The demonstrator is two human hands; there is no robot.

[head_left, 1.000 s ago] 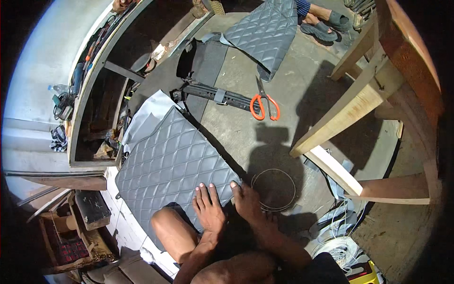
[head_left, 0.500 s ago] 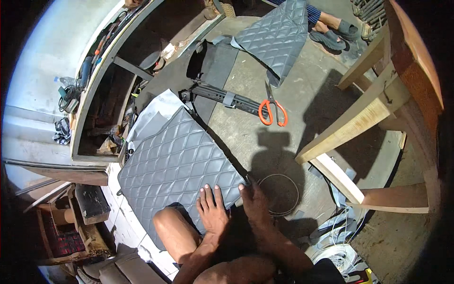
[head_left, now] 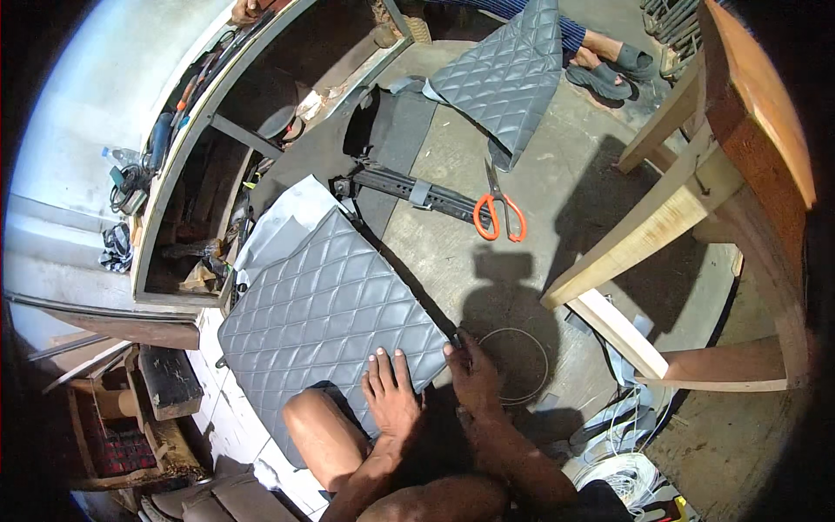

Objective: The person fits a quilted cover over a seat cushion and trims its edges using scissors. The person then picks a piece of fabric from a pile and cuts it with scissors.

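A grey quilted panel (head_left: 322, 296) with a diamond stitch pattern lies tilted across my lap and the floor. My left hand (head_left: 391, 400) rests flat on its near right part, fingers stretched out over the padding. At the panel's right corner my right hand (head_left: 474, 378) is closed around the edge, thumb on top and the other fingers mostly hidden beneath. A white sheet (head_left: 287, 209) shows from under the far left side. Beyond the panel, scissors (head_left: 497, 213) with orange handles lie on the floor, blades pointing away from me.
Next to the scissors lies a black metal rail (head_left: 409, 187). A second quilted piece (head_left: 504, 83) is near another person's sandalled feet (head_left: 609, 74). A wooden chair frame (head_left: 644, 222) stands right, a wire ring (head_left: 544, 365) and white cord (head_left: 617, 487) nearer, an open cabinet (head_left: 209, 157) left.
My right hand has shifted slightly at the panel's corner. The left hand stays flat in place. Another person's hand shows more at the cabinet's far end.
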